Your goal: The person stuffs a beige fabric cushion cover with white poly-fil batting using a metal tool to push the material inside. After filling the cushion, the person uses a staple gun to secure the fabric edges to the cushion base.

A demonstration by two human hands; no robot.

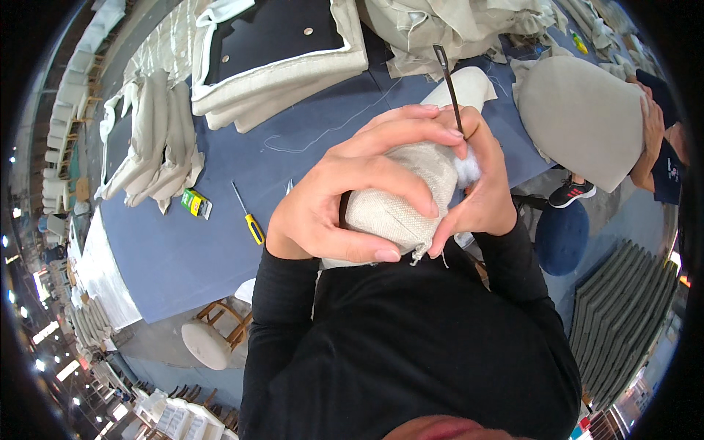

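Both my hands are closed around a beige woven-fabric cushion piece (403, 198), held in front of my chest. My left hand (345, 187) wraps it from the left, fingers over the top and thumb along the near side. On the right, my right hand (484, 172) grips the stuffed end, its thumb near a loose thread tail. White fibre filling (467, 169) pokes out beside that palm. A thin dark metal rod (450, 89) with a slotted tip stands up from between the fingers of my right hand; its lower end is hidden.
On the blue-grey table (242, 169) lie a yellow-handled screwdriver (253, 226), a green-yellow packet (196, 204) and a white thread. Stacked upholstered panels (286, 88) and fabric covers (158, 139) stand beyond. At right, another person holds a beige padded seat (579, 117); a blue stool (562, 236) is below.
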